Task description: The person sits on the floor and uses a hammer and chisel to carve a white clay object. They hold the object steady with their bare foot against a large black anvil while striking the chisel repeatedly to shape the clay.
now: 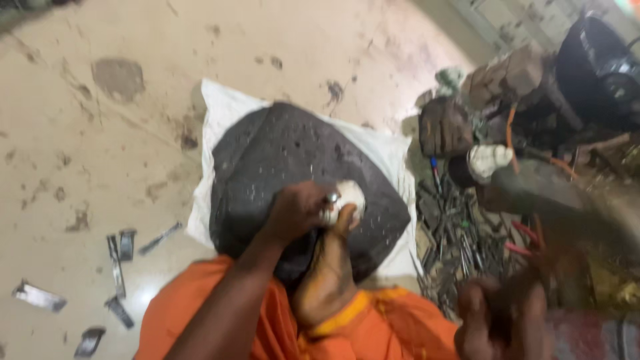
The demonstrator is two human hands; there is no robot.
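Note:
My left hand [297,210], with a ring on one finger, is closed around a small white rounded piece [350,195]. The piece rests on a dark pitted stone slab [280,150], which lies on a white sack [223,110] on the floor. My bare foot [327,270] reaches out of an orange garment [173,320], and its toes press against the white piece from below. My right hand [500,317] is a dark blur at the bottom right, close to a heap of metal tools [460,243]. I cannot tell whether it holds anything.
Several flat metal strips [117,263] lie on the stained floor at the left. To the right of the slab are brown stone blocks [445,127], a white cloth-wrapped lump [490,161], orange cords [510,127] and a black round vessel [600,63].

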